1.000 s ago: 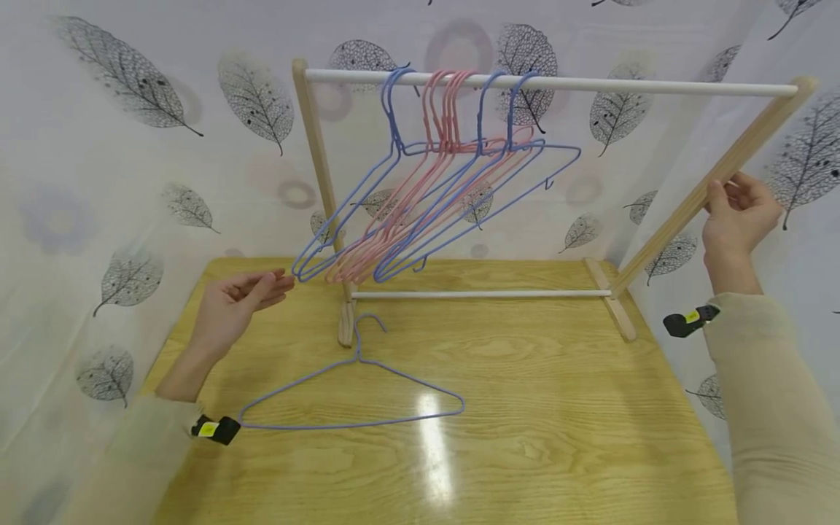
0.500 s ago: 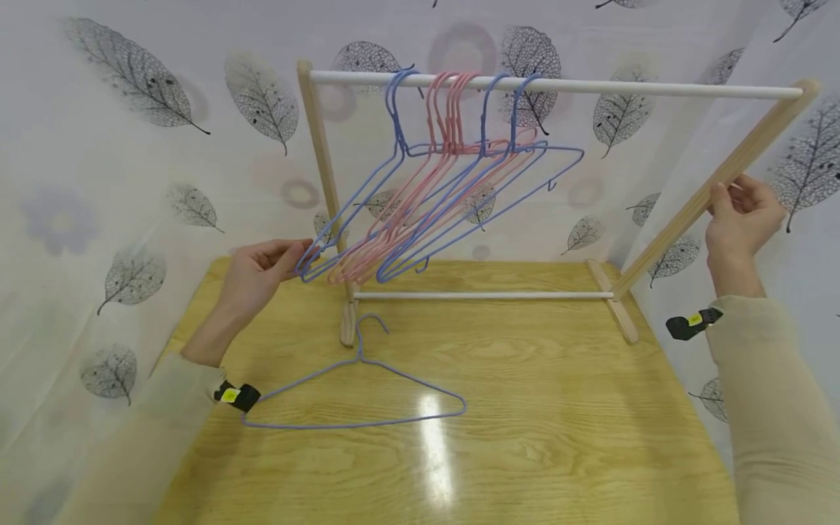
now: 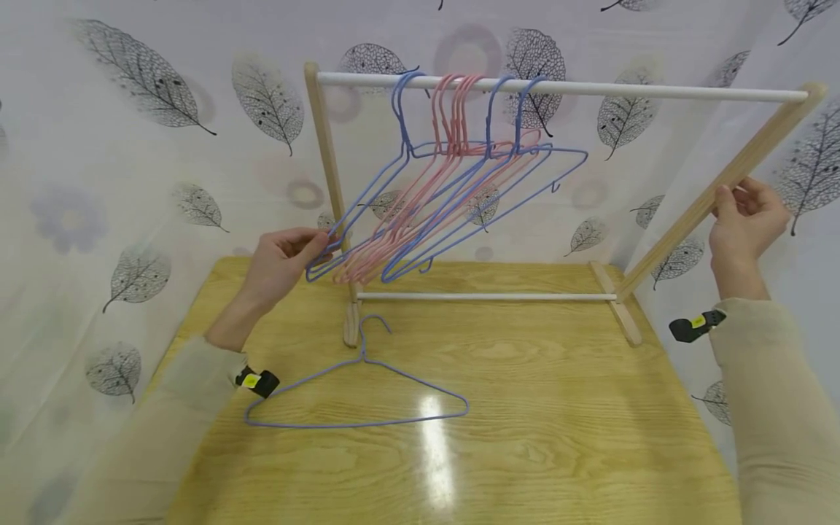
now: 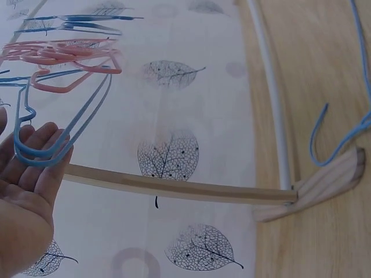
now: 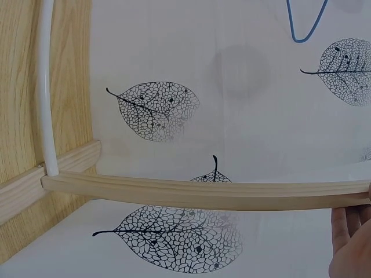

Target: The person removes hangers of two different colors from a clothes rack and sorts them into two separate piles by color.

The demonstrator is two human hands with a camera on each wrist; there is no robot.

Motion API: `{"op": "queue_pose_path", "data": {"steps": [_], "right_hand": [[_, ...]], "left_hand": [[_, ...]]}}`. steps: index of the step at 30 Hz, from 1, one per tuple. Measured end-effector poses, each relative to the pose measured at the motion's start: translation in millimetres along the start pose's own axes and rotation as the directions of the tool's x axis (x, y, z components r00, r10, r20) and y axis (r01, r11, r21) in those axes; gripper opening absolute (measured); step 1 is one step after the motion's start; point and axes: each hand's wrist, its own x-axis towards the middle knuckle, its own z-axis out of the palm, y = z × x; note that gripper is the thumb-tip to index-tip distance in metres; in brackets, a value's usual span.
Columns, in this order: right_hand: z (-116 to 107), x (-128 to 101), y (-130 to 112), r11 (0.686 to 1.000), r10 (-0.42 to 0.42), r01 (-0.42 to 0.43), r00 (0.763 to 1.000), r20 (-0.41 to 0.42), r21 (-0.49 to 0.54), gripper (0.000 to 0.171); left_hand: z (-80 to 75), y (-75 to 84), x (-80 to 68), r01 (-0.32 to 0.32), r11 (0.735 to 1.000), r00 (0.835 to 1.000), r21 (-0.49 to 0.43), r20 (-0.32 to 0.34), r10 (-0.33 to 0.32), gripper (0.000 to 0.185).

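Observation:
Two blue hangers hang leftmost on the clothes rack's white rail. The left hand is at their lower left corners, its fingers extended behind the wire and the thumb standing apart from it. Pink hangers and two more blue hangers hang further right, all slanting down to the left. At the rack's right wooden post, the right hand holds on with thumb and fingers. In the right wrist view only some fingers show, under the post.
One blue hanger lies flat on the wooden table, its hook toward the rack's left foot. A lower white bar joins the feet. Leaf-patterned cloth covers the walls behind and beside the table.
My left hand has moved right and up, from beside the hanging hangers to the corners of the leftmost blue ones. The right hand stays on the post.

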Motion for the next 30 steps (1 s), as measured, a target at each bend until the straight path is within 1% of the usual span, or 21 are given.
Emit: {"op": "queue_pose_path", "data": {"steps": [2,5,9,12,14,16,20,24,28,30], "right_hand": [[0.0,0.2,0.0,1.0,0.002,-0.002,1.0,-0.003,0.001,0.024],[0.1,0.2,-0.2,1.0,0.006,-0.006,1.0,-0.007,0.004,0.023],[0.3,0.0,-0.1,1.0,0.0,0.0,1.0,-0.005,0.004,0.022],[0.2,-0.2,-0.2,1.0,-0.003,0.003,1.0,-0.002,0.003,0.022],[0.1,-0.4,-0.5,1.0,-0.007,0.007,1.0,0.0,0.001,0.022],[0.4,-0.5,-0.7,1.0,-0.011,0.011,1.0,-0.002,0.002,0.022],[0.7,-1.0,-1.5,1.0,-0.013,0.013,1.0,-0.009,-0.005,0.022],[0.7,-2.2,-2.8,1.0,-0.013,0.013,1.0,-0.011,-0.023,0.024],[0.8,-2.8,-3.6,1.0,0.001,-0.001,1.0,-0.008,-0.028,0.024],[1.0,-2.5,-3.2,1.0,0.003,-0.004,1.0,-0.011,-0.027,0.024]], "left_hand": [[2.4,-0.4,2.1,-0.012,0.999,1.0,-0.038,0.014,0.012,0.02],[5.2,-0.9,4.1,-0.02,0.997,0.999,-0.07,0.03,0.022,0.02],[7.5,-0.2,4.5,-0.023,0.996,0.999,-0.088,0.022,0.025,0.021],[7.9,2.0,3.7,-0.041,0.997,0.999,-0.07,-0.021,0.039,0.021],[7.1,4.0,3.0,-0.057,0.998,0.997,-0.032,-0.058,0.056,0.025],[6.1,6.7,1.8,-0.076,0.996,0.993,0.034,-0.086,0.079,0.031],[3.6,11.9,-0.6,-0.083,0.992,0.99,0.098,-0.109,0.093,0.04],[2.3,15.9,-1.9,-0.08,0.991,0.985,0.111,-0.142,0.095,0.04],[0.0,20.8,-3.0,-0.105,0.99,0.977,0.093,-0.175,0.12,0.038],[-2.6,24.2,-4.2,-0.117,0.99,0.975,0.08,-0.181,0.13,0.037]]}}
